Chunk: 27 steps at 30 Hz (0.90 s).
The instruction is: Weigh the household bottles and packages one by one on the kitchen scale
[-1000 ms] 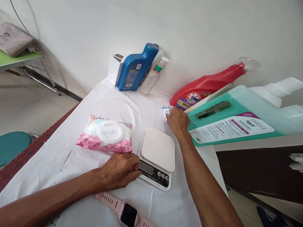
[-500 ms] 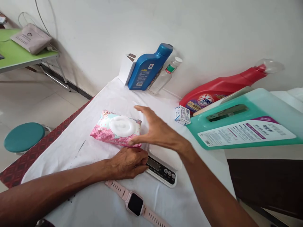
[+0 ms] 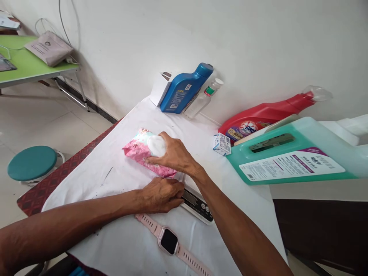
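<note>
Wipes pack (image 3: 140, 152), one only, pink with a white round lid, lies near the middle of the tabletop (image 3: 120, 184), and my right hand (image 3: 171, 156) rests on top of it, palm down, fingers spread over the lid and curled round the near edge of the pack. I read that as a loose hold from above. The right forearm reaches in from the near right corner and crosses over the scale.

One kitchen scale (image 3: 198, 202) sits just beside the pack, toward the near edge, mostly covered by my arms. My left hand (image 3: 162, 194) lies flat against its left side, fingers closed together and touching the scale body by the display; I cannot tell whether it grips anything. The left forearm runs along the near edge.

One pink watch (image 3: 169, 241) lies near the front edge, just beside the left hand. At the far edge I count one blue bottle (image 3: 184, 90), one clear bottle (image 3: 204, 99) and one white box (image 3: 161, 87). Along the right edge: one red bottle (image 3: 267, 115), one small carton (image 3: 222, 144), one teal jug (image 3: 293, 153).
</note>
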Each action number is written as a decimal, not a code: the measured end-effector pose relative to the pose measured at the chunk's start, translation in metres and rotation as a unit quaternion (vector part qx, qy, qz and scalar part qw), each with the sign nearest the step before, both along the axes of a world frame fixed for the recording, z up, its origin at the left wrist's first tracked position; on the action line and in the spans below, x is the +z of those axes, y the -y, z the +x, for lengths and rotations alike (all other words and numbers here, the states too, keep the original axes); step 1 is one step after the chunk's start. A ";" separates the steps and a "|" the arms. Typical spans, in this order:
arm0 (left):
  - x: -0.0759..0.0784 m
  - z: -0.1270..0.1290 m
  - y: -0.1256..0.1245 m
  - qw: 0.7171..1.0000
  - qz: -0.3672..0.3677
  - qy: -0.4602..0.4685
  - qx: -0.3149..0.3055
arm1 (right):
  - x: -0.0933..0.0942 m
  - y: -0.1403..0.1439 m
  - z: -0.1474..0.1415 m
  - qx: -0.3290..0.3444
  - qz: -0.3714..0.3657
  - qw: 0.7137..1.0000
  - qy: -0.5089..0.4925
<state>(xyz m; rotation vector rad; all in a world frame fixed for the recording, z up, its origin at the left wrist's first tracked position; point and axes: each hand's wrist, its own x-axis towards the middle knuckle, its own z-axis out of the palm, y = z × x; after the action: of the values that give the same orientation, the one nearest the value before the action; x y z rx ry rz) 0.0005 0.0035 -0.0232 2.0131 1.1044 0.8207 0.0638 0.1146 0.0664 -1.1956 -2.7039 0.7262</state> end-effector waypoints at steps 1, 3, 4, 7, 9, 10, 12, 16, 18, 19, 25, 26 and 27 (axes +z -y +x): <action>0.001 0.000 0.000 1.000 -0.003 0.002 -0.001 | -0.001 -0.004 0.002 -0.024 -0.021 0.999 -0.030; 0.002 -0.001 0.001 1.000 -0.011 0.003 -0.003 | -0.004 -0.013 0.007 -0.063 -0.084 0.988 -0.112; 0.003 -0.001 0.001 1.000 -0.016 0.004 -0.002 | -0.004 -0.017 0.011 -0.079 -0.121 0.976 -0.162; 0.003 -0.002 0.001 1.000 -0.017 0.007 -0.003 | 0.001 -0.027 0.030 -0.133 -0.212 0.922 -0.294; 0.003 -0.002 0.001 1.000 -0.014 0.008 -0.005 | 0.011 -0.031 0.050 -0.162 -0.222 0.903 -0.331; 0.003 -0.002 0.001 1.000 -0.012 0.008 -0.005 | 0.018 -0.032 0.061 -0.169 -0.204 0.906 -0.329; 0.003 -0.002 0.001 1.000 -0.014 0.007 -0.006 | 0.034 -0.030 0.085 -0.176 -0.119 0.936 -0.281; 0.004 -0.002 0.001 0.999 -0.030 0.011 -0.004 | 0.050 -0.010 0.127 -0.179 0.066 0.980 -0.053; 0.005 -0.002 0.000 0.999 -0.038 0.014 -0.005 | 0.045 0.004 0.142 -0.172 0.084 0.981 0.020; 0.005 -0.002 0.000 0.999 -0.042 0.015 -0.006 | 0.040 0.010 0.149 -0.171 0.086 0.981 0.036; 0.006 -0.002 0.001 0.999 -0.046 0.018 -0.008 | 0.018 0.027 0.169 -0.175 0.098 0.980 0.006; 0.006 -0.002 0.001 0.999 -0.044 0.021 -0.007 | 0.019 0.028 0.169 -0.175 0.100 0.980 -0.008; 0.006 -0.003 0.001 0.999 -0.040 0.025 -0.006 | 0.022 0.030 0.168 -0.179 0.104 0.978 -0.026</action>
<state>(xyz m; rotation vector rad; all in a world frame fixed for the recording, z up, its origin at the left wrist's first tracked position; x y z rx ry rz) -0.0020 0.0026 -0.0175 1.9214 1.0797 0.8032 0.2314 0.0846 0.0883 -1.5234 -2.3528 0.4076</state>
